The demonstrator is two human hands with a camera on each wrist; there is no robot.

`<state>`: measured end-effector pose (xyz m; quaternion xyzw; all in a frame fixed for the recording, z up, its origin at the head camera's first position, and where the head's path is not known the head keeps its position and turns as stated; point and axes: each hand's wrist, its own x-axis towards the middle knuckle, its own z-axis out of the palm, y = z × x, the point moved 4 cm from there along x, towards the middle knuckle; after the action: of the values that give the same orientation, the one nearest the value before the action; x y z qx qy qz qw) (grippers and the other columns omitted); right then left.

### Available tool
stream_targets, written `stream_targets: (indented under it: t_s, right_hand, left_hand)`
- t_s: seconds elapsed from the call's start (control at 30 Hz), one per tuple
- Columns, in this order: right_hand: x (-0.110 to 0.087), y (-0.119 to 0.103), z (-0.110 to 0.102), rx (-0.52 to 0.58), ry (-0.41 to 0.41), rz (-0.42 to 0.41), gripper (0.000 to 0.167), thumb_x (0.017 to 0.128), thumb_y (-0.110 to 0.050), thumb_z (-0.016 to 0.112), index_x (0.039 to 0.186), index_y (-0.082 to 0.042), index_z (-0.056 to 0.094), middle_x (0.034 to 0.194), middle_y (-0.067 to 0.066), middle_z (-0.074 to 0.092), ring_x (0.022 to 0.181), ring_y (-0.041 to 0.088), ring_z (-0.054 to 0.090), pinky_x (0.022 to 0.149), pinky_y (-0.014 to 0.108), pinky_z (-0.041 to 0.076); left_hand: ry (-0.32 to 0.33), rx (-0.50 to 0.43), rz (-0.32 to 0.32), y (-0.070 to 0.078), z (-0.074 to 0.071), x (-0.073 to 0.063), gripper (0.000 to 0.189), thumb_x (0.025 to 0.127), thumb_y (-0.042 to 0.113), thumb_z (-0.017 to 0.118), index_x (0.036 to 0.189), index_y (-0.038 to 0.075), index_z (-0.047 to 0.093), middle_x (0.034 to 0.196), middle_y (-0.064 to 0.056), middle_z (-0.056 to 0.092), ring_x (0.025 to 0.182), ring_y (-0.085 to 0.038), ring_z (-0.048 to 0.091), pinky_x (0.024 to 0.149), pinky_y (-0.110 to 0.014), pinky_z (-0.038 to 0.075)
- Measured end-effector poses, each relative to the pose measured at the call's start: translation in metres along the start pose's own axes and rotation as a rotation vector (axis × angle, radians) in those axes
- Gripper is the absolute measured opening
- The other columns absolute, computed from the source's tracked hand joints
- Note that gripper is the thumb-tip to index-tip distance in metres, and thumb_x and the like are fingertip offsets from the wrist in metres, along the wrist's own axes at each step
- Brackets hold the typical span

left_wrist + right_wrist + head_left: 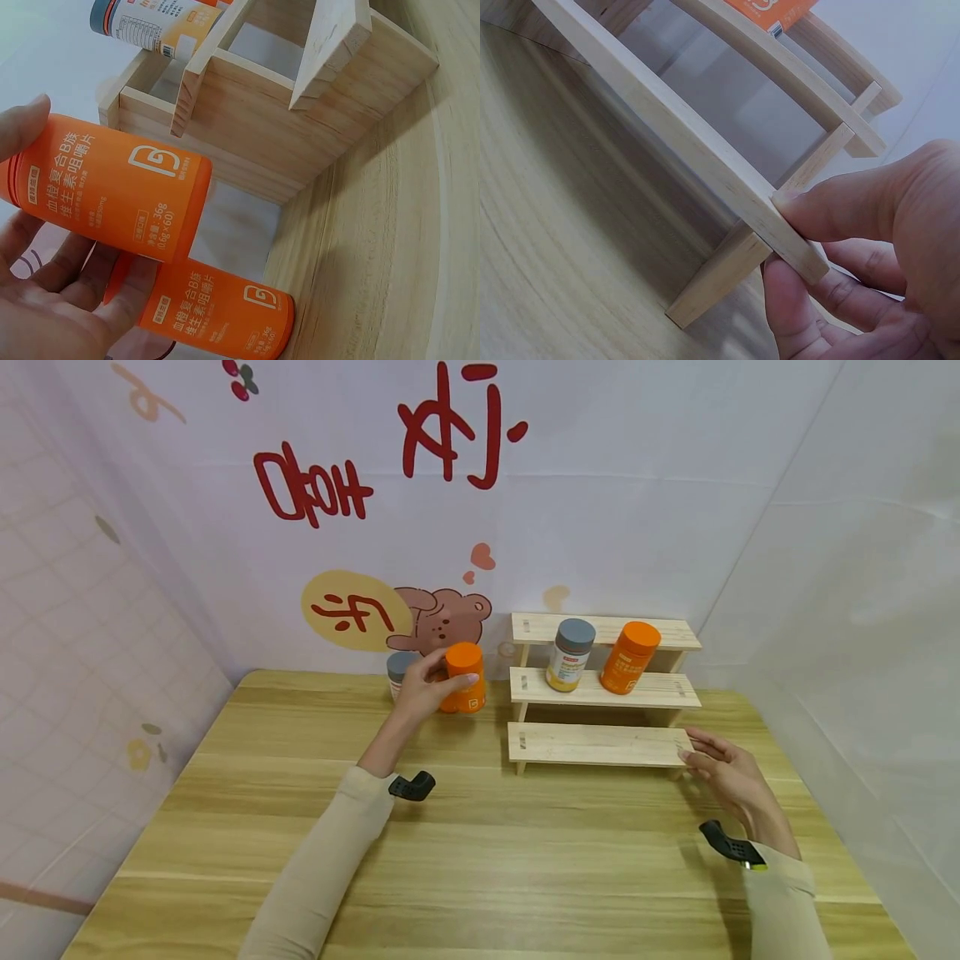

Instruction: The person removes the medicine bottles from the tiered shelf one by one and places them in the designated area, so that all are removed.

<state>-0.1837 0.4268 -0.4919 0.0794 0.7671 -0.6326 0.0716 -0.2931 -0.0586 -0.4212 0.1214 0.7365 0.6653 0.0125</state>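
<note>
My left hand [423, 687] grips an orange supplement bottle [112, 187] near its lid, fingers and thumb round it. Close beneath it in the left wrist view, a second orange bottle [217, 311] stands on the table; from the head the two overlap. A grey-capped bottle [401, 665] is partly hidden behind the left hand. On the right, my right hand [731, 777] pinches the right end of the lowest board of a three-step wooden rack [592, 744], thumb on top and fingers below, as the right wrist view shows.
On the rack's middle step stand a grey-capped white and yellow bottle [568, 662] and another orange bottle [630, 660]. The wood-grain table [480, 860] meets a printed cloth backdrop [600, 527] behind the rack, with white side walls left and right.
</note>
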Motion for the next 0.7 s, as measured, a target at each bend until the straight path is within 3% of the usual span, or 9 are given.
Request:
stream_targets:
  t_s: [0.37,0.53,0.7]
  right_hand:
    - [0.001,-0.001,-0.002,0.039,0.004,-0.009,0.078,0.099,-0.022,0.071,0.161,-0.003,0.028,0.124,-0.012,0.052,0.102,-0.004,0.065,0.088,0.018,0.057]
    - [0.001,-0.001,-0.002,0.049,0.002,-0.009,0.078,0.099,-0.021,0.071,0.161,-0.002,0.028,0.125,-0.012,0.051,0.102,-0.004,0.065,0.087,0.018,0.057]
    - [-0.001,-0.001,0.0,0.049,0.0,0.003,0.078,0.099,-0.022,0.071,0.161,-0.004,0.028,0.125,-0.012,0.051,0.103,-0.004,0.065,0.087,0.017,0.057]
  left_hand:
    - [-0.035,0.01,0.002,-0.006,-0.005,-0.012,0.052,0.088,0.023,0.082,0.138,0.022,0.065,0.133,-0.008,0.067,0.121,-0.025,0.061,0.107,-0.047,0.051]
    - [-0.042,-0.025,-0.032,-0.016,-0.01,-0.019,0.051,0.09,0.021,0.081,0.138,0.02,0.064,0.136,-0.009,0.064,0.126,-0.027,0.06,0.113,-0.047,0.047]
    - [-0.028,0.011,-0.062,-0.029,-0.016,-0.024,0.051,0.089,0.023,0.082,0.137,0.018,0.064,0.138,-0.008,0.064,0.129,-0.028,0.059,0.116,-0.047,0.044]
